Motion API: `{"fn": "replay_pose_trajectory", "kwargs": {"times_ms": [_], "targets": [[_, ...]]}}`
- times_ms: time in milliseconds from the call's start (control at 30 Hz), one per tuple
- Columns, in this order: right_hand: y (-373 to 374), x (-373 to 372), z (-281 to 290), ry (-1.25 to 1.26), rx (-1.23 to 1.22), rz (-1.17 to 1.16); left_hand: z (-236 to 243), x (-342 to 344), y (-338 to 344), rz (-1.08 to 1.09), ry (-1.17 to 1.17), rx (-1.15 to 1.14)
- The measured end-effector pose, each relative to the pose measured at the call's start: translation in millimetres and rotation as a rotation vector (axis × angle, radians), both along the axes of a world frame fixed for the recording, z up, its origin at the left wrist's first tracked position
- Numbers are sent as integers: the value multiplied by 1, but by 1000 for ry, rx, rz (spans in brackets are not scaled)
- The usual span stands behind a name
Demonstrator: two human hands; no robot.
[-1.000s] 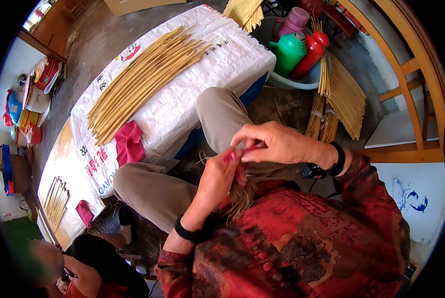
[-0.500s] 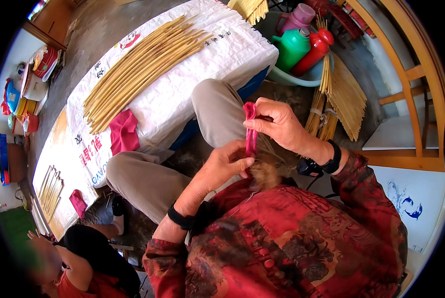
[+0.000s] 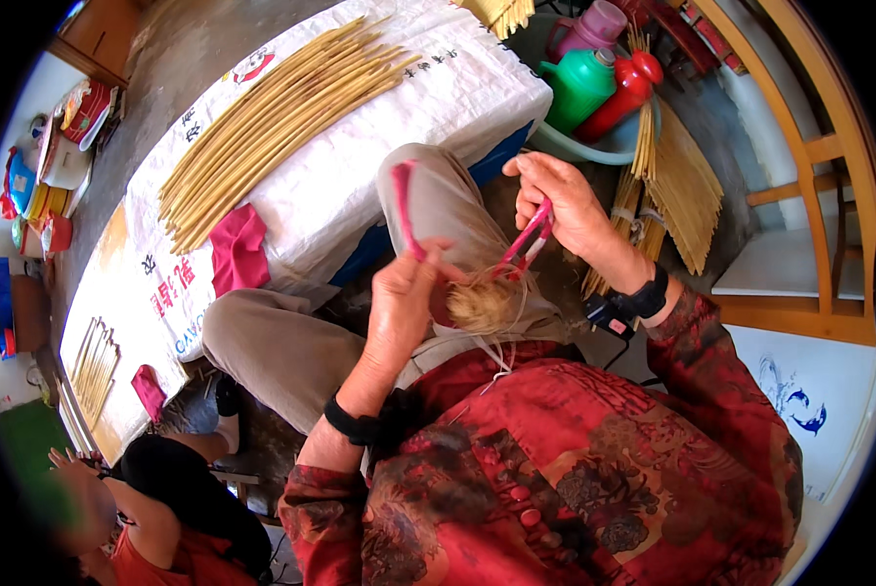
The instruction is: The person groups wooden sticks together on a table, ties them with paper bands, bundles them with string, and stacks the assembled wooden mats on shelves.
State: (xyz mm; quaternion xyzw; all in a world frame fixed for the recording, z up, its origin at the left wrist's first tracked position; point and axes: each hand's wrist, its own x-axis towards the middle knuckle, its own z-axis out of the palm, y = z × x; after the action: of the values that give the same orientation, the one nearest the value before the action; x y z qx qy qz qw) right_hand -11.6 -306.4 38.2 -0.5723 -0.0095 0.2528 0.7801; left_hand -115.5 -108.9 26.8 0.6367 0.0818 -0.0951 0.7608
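Observation:
In front of my lap, a tan tuft of straw-like fibre (image 3: 485, 301) hangs between my two hands, with a white string trailing below it. A pink cloth strip (image 3: 522, 242) runs from the tuft up to my right hand (image 3: 567, 207), whose fingers are curled round it. Pinched in my left hand (image 3: 404, 293) is another length of pink strip (image 3: 405, 200), its free end sticking up over my knee. The left fingers are slightly smeared by motion. How the strips join at the tuft is hidden.
A white-covered table (image 3: 335, 220) bears a row of tan stalks (image 3: 277, 132) and a pink cloth (image 3: 238, 251). Right of it stands a basin (image 3: 594, 151) with green (image 3: 580, 88) and red flasks (image 3: 633, 93). Bundled stalks (image 3: 687, 200) lean nearby. Another person (image 3: 193, 518) sits lower left.
My hands have spread apart, the left moving left and up, the right slightly rightward. The pink strip, earlier stretched folded between them, now parts into two lengths, and the tuft shows more clearly.

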Motion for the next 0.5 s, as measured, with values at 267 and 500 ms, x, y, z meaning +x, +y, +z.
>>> {"fn": "replay_pose_trajectory", "kwargs": {"times_ms": [267, 500], "targets": [[-1, -22, -12, 242, 397, 99, -21, 18, 16, 129, -79, -196], [2, -50, 9, -62, -412, 354, -34, 29, 16, 272, -88, -279]]}}
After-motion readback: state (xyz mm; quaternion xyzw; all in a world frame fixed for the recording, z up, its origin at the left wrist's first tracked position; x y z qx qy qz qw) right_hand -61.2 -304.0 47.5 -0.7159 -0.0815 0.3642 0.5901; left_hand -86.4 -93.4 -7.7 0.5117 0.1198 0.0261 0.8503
